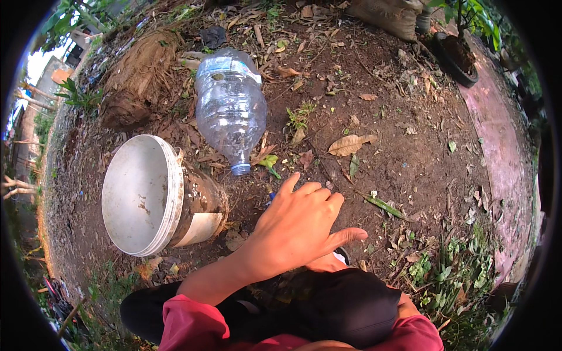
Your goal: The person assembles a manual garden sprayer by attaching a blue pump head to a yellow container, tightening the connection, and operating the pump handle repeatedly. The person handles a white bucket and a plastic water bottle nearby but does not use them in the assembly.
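My left hand (301, 225) reaches over the bare soil, its back facing up. Its thumb is stretched out to the right and the little finger points forward; the other fingers bend down, their tips hidden. Nothing shows in its grasp. A small blue thing (271, 196) lies partly hidden beside it. Just beyond is a large clear plastic bottle (231, 111) on its side, its blue-rimmed neck toward me. To the left, a dirty white bucket (140, 196) lies tipped over. My right hand is hidden behind my knee; only a bit of that forearm (405, 306) shows.
Dry leaves (351, 144) and twigs litter the soil. A fibrous stump (137, 76) stands at the far left. Low green plants (453, 269) grow at the right, beside a pinkish paved strip (497, 146). A sack (386, 14) and a dark planter (456, 61) are at the far right.
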`<move>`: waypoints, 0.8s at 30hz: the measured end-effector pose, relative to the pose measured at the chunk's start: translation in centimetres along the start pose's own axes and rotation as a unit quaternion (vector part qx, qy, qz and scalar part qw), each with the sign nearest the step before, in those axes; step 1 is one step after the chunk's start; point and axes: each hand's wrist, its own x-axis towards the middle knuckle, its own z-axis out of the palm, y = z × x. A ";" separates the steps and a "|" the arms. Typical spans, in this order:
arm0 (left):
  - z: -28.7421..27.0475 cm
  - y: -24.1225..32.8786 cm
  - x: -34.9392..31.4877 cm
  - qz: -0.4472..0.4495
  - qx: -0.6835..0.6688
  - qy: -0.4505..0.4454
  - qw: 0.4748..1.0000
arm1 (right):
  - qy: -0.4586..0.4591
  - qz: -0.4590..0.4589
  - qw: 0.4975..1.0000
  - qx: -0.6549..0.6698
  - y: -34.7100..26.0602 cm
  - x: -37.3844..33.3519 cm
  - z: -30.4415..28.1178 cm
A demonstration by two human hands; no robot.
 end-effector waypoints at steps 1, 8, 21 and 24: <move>0.9 -0.4 0.4 0.020 -0.004 0.049 0.999 | -0.002 0.036 0.999 0.000 0.0 0.4 0.1; 5.8 -2.2 2.0 -0.053 -0.137 0.066 0.987 | -0.012 0.077 0.994 0.081 1.2 -0.9 0.1; 7.1 -1.5 -1.3 -0.046 -0.379 0.186 0.906 | 0.089 0.019 0.994 0.064 2.3 -2.5 0.4; 3.7 0.5 -1.2 -0.002 -0.399 0.172 0.901 | 0.143 -0.045 0.989 0.010 3.0 -2.0 0.6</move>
